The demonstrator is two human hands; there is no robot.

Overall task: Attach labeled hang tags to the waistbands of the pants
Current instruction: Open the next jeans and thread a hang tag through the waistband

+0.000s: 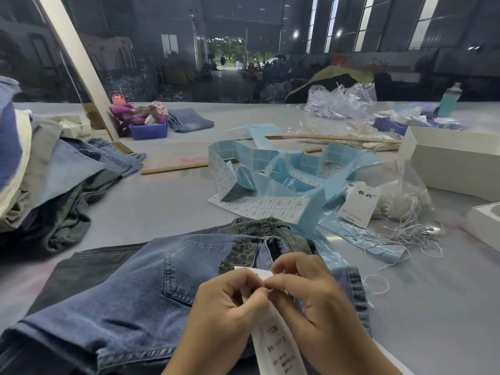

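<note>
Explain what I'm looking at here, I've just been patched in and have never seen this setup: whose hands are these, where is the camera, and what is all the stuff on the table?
There is no machine: a person works with bare hands, and the single picture comes from a wide-angle camera on their head, looking forward and down. The left hand and right hand together pinch a white hang tag with printed text, over blue jeans lying on the grey table. Behind them lie a tangled blue strip of labels, another tag, a bag of white strings, a white box and, at left, a pile of pants.
</note>
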